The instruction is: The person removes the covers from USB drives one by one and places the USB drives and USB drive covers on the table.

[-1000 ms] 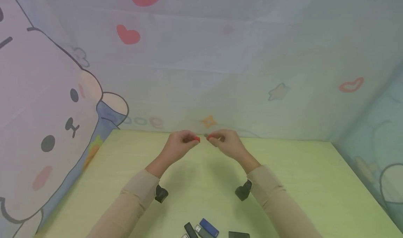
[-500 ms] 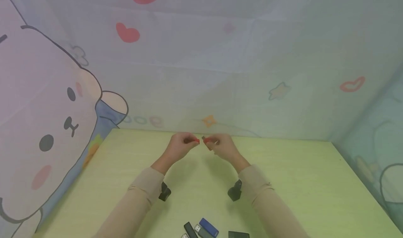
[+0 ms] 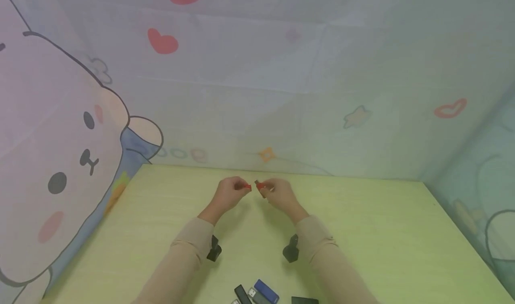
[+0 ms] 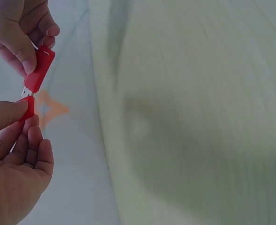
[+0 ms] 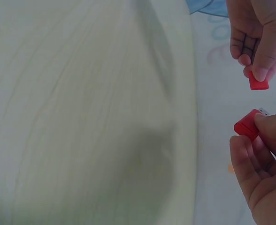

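Observation:
My left hand (image 3: 228,195) pinches a small red cap (image 4: 29,108) between thumb and forefinger. Facing it, my right hand (image 3: 281,195) pinches a red USB drive (image 4: 38,70) whose metal plug is bare. In the head view the plug end of the drive tilts up toward the left. A narrow gap parts the cap (image 5: 258,83) from the drive (image 5: 247,124) in the right wrist view. Both hands hang above the far part of the pale green table (image 3: 362,223), and the other fingers of each are loosely bent.
Near the table's front edge lie a blue USB drive (image 3: 266,290), a grey one (image 3: 258,296) and a black one (image 3: 242,294). A dark flat object (image 3: 304,300) is cut off by the frame's bottom. Behind the table hangs a printed cloth (image 3: 249,94).
Both hands have come down and nearer to me, and the forearms have drawn closer together. The red drive has turned in my right hand, so more of it shows.

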Available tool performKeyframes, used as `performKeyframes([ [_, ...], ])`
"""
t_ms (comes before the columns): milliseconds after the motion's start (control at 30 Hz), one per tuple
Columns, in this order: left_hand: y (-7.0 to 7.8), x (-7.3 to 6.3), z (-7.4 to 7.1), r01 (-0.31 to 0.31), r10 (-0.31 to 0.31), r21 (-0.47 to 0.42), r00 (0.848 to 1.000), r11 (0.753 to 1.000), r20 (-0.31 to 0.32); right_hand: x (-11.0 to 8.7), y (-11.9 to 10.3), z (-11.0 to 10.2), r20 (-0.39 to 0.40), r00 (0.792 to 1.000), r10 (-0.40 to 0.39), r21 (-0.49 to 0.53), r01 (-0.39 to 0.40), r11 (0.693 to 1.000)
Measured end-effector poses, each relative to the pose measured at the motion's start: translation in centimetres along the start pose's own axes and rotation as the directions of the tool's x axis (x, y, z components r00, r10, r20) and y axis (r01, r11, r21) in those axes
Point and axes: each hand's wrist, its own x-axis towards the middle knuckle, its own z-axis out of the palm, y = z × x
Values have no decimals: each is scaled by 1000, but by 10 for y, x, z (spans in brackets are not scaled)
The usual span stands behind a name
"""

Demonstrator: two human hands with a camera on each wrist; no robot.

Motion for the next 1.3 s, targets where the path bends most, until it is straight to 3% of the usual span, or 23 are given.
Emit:
performKeyframes([
  [233,-13,4,3,37,-37,12,999,999,-11,0,11,11,-20,999,-44,-18,43,999],
  [533,-29,5,11,63,-63,23,998,998,10,-2,15,23,-19,999,-26,-54,25,998],
  [700,-34,6,17,47,-48,33,999,998,17,0,20,30,-22,1000,7,-84,-9,996],
  [933,-40,8,23,1,-3,119,1000,993,21,0,23,37,-48,999,6,-126,-12,992],
  [1300,-46,6,27,-16,9,159,999,987,43,0,25,45,-1,997,83,-87,-82,993],
])
